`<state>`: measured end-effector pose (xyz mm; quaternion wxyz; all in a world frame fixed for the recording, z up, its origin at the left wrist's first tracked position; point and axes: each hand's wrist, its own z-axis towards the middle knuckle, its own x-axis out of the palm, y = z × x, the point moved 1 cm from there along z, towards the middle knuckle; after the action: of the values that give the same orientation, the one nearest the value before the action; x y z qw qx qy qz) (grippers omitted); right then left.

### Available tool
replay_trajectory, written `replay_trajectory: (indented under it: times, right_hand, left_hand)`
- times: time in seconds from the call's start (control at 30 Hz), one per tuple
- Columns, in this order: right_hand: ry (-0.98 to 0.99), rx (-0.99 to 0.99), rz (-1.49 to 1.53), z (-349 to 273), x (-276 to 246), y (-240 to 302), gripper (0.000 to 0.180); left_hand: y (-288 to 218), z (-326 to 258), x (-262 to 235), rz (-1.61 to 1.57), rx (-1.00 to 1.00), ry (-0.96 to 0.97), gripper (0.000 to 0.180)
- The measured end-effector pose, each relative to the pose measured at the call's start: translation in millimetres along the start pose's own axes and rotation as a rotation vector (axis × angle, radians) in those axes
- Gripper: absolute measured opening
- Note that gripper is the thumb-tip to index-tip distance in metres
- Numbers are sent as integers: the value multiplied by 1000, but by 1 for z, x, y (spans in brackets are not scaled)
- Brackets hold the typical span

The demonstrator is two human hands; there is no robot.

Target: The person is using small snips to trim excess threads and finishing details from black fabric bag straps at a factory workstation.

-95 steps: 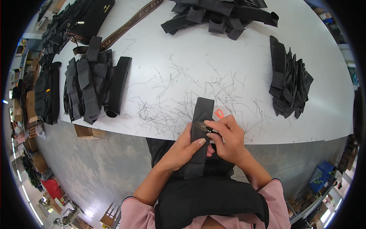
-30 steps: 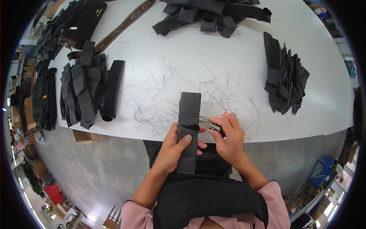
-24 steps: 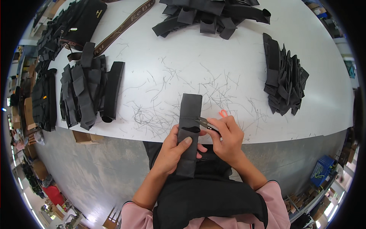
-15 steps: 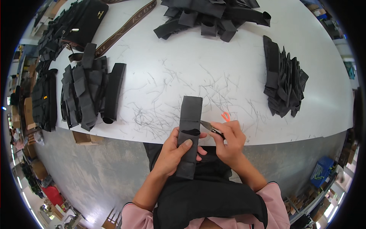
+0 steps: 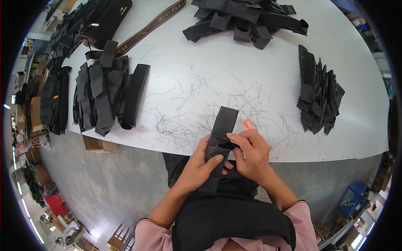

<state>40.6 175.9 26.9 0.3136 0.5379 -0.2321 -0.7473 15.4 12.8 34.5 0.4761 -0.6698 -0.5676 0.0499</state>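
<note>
A black fabric strip (image 5: 225, 120), sewn into folded flaps, slants up over the table's near edge. My left hand (image 5: 200, 168) is closed on its lower part, thumb on top and fingers underneath. My right hand (image 5: 253, 155) is closed beside the strip, its fingertips at the strip's middle fold. It holds thread snips; their blades are mostly hidden by the fingers and the fold. An orange loop (image 5: 248, 124), which looks like part of the snips, sticks out above the knuckles.
Loose thread ends (image 5: 173, 125) litter the white table (image 5: 268, 67). Piles of black strips lie at the left (image 5: 102, 90), the far side (image 5: 247, 19) and the right (image 5: 320, 92). Black bags (image 5: 106, 21) and a brown patterned strap (image 5: 153, 26) occupy the far left. A cardboard box (image 5: 98, 144) stands below the table edge.
The strip has tilted to the right and shifted slightly that way with my left hand. My right fingertips have closed in on its fold, and the snips' blades are now mostly hidden.
</note>
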Motion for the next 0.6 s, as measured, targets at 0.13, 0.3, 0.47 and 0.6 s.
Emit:
replay_trajectory:
  times: [0.13, 0.3, 0.47, 0.6]
  right_hand:
    - [24, 52, 92, 1, 1, -2, 38]
    - [47, 66, 164, 1, 2, -3, 40]
    - [-32, 19, 46, 0, 4, 0, 40]
    - [-42, 2, 13, 0, 4, 0, 39]
  left_hand:
    - [0, -1, -2, 13, -2, 8, 48]
    - [0, 0, -3, 10, -30, 39, 47]
    - [0, 1, -1, 11, -43, 46, 47]
    - [1, 0, -1, -2, -36, 56, 48]
